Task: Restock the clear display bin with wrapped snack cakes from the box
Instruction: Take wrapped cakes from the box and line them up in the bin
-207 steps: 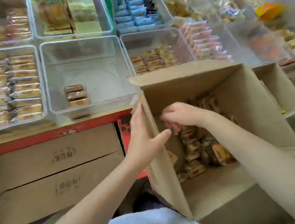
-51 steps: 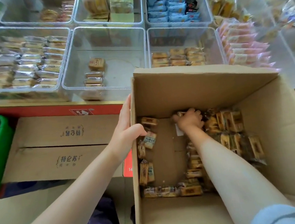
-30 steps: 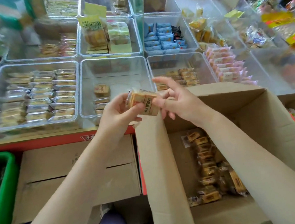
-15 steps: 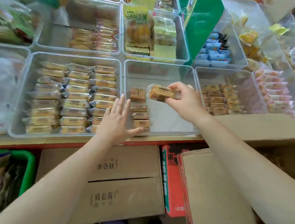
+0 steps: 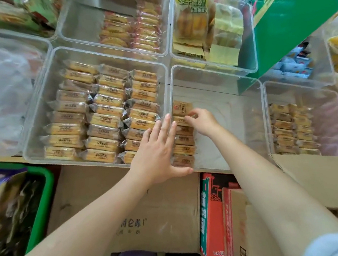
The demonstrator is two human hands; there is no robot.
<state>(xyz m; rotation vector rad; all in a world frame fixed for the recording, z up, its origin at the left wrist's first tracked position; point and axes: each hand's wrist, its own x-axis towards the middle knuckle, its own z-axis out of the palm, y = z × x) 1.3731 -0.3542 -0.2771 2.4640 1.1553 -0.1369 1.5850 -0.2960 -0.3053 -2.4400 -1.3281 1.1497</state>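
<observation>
Pinching a wrapped snack cake (image 5: 181, 119) inside the clear display bin (image 5: 217, 75), the right hand (image 5: 202, 121) sets it on the row (left hand (image 5: 158, 150) flat, fingers spread).

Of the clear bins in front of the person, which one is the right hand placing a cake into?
The mostly bare middle bin, holding one cake column along its left wall; its neighbours hold more.

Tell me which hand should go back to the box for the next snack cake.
Right. The right hand is setting a snack cake into the column inside the clear bin, and the cardboard box lies on its side. The left hand rests open against the bin's near-left corner, steadying it.
</observation>
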